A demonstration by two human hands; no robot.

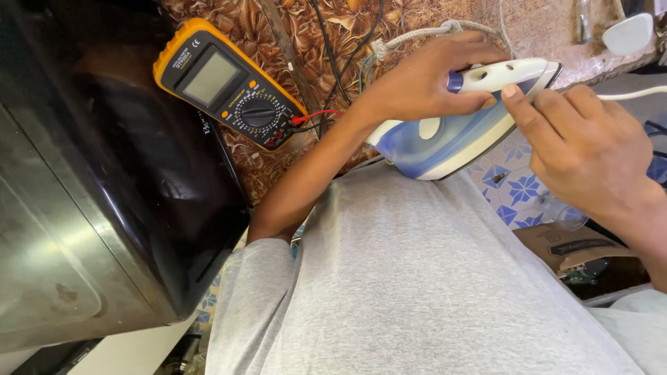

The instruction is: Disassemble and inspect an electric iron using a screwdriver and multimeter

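Observation:
A blue and white steam iron (445, 142) is held up in front of my grey shirt (417, 278). My left hand (424, 80) wraps over the iron's white handle from above. My right hand (583, 149) comes in from the right, its thumb and fingertips pressed on the handle's end. A braided white cord (410, 38) runs from behind my left hand. A yellow multimeter (229, 83) lies to the left on a brown patterned surface, with red and black leads (316, 118) plugged into it.
A large black and steel appliance (90, 208) fills the left side. Black wires (340, 48) cross the patterned surface (278, 28). Blue flower-pattern tiles (517, 187) and a brown cardboard box (573, 246) lie at the right. A white plug (629, 31) sits at top right.

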